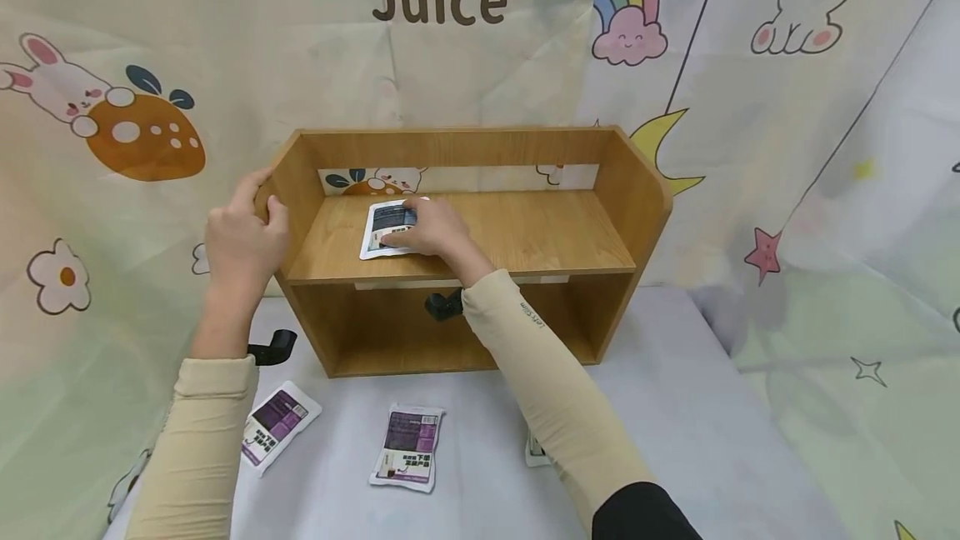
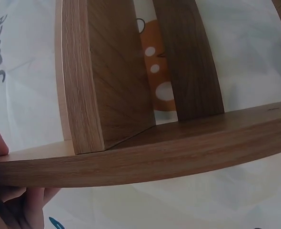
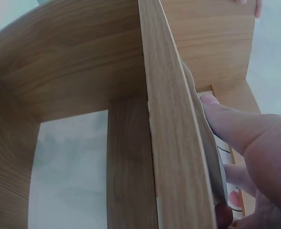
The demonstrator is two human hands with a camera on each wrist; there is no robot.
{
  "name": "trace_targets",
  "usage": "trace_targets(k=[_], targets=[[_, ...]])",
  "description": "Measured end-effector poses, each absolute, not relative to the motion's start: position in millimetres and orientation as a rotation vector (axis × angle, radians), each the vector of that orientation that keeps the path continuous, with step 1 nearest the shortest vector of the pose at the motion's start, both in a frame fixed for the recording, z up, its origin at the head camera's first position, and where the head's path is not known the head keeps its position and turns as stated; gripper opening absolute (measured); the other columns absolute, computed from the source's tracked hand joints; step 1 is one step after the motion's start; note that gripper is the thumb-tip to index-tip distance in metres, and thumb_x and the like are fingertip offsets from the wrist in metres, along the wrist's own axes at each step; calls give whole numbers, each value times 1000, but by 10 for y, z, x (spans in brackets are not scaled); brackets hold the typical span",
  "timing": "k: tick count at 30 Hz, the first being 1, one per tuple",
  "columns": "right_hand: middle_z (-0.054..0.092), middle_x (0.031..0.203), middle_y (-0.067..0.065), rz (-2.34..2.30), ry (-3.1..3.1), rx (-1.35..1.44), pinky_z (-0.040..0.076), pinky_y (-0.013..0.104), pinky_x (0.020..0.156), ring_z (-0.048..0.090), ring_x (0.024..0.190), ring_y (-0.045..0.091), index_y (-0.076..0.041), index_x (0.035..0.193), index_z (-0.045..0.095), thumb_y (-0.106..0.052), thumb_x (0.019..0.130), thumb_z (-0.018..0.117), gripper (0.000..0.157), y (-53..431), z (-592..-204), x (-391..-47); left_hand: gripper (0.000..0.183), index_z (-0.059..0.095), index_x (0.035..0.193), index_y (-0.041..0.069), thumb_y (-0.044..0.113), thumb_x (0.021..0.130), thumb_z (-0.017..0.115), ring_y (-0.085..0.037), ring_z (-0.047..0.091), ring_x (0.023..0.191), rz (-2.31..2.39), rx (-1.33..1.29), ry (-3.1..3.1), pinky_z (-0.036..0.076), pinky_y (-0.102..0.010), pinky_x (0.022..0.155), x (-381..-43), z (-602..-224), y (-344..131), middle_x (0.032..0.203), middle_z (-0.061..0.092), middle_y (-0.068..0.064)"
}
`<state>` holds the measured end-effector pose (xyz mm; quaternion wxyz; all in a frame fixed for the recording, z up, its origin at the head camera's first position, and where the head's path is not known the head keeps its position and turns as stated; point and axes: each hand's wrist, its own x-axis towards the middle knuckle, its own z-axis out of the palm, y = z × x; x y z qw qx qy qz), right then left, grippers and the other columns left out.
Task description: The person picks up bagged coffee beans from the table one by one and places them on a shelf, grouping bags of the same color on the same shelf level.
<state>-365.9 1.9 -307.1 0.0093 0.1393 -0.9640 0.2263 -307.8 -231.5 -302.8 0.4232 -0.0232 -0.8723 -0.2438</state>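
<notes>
Head: right hand (image 1: 435, 232) holds a flat, white-edged, dark-labelled pouch (image 1: 386, 219) on the upper board (image 1: 540, 232) of a light-brown wooden two-tier shelf (image 1: 480, 146), left of middle; likely setting its position. Left hand (image 1: 246, 236) grips the left side panel (image 1: 302, 190), probably bracing. Two flat white-and-purple packs (image 1: 407, 448) lie on the white worktop (image 1: 345, 432), off the shelf's front edge.

Left wrist: grip wraps the panel's edge.

Right wrist: grip spans the pouch, thumb opposite fingers, near the board's front edge.

I have left hand (image 1: 246, 236) raised, fingers (image 2: 34, 204) curled in grip, left forearm (image 1: 198, 432) steep. My right hand (image 1: 437, 229) extends forward, back upward, thumb (image 1: 399, 237) and fingers pinching; right forearm (image 1: 555, 373) slants leftward.
</notes>
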Motion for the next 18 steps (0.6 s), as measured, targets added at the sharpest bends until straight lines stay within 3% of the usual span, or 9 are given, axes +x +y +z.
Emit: trace_targets(k=[4, 12, 18], targets=[[50, 139, 4, 709, -3016, 429, 40, 38, 97, 45, 123, 22, -21, 144, 49, -60, 78, 71, 80, -17, -3078, -3647, 40, 57, 135, 10, 19, 98, 48, 5, 18, 32, -607, -66, -2192, 26, -30, 35, -3128, -3075, -2400, 55, 55, -14], [54, 127, 3, 736, -2992, 402, 44, 40, 80, 46, 110, 20, -26, 139, 54, -65, 73, 72, 79, -19, -3103, -3643, 42, 55, 138, 15, 23, 98, 45, -16, 35, 33, -622, -54, -2215, 29, -30, 35, -3120, -3080, -2400, 57, 57, -12], [49, 124, 9, 821, -2950, 345, 45, 37, 81, 46, 104, 21, -23, 143, 50, -65, 72, 74, 86, -5, -3103, -3613, 43, 54, 139, 14, 22, 98, 44, -24, 40, 36, -634, -62, -2211, 30, -32, 35, -3116, -3079, -2393, 64, 62, -17]])
